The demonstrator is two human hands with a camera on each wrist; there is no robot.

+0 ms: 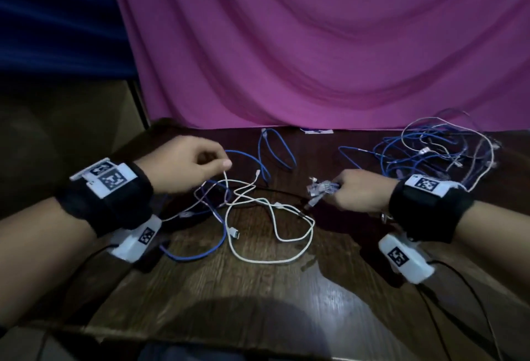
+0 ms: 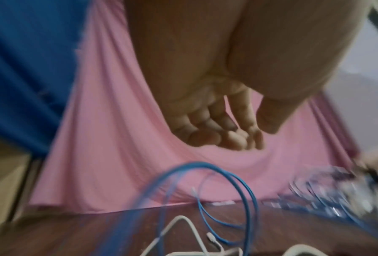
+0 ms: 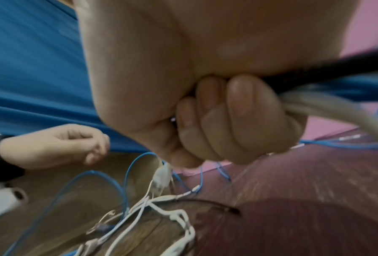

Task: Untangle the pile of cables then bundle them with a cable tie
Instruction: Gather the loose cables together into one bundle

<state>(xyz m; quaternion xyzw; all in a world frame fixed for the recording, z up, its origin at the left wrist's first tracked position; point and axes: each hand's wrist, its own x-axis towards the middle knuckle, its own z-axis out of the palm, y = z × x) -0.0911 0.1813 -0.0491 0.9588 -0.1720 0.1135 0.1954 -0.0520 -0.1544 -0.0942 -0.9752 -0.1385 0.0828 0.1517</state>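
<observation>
On the wooden table [image 1: 286, 289], the right hand [image 1: 361, 191] is clenched around a bundle of cable ends [image 1: 321, 188]. Left of that bundle, the left hand [image 1: 183, 165] pinches a white cable [image 1: 272, 234] above the loose tangle; its other fingers curl.

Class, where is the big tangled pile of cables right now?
In the head view, the cable pile lies at the table's far right, beyond the right hand.
</observation>
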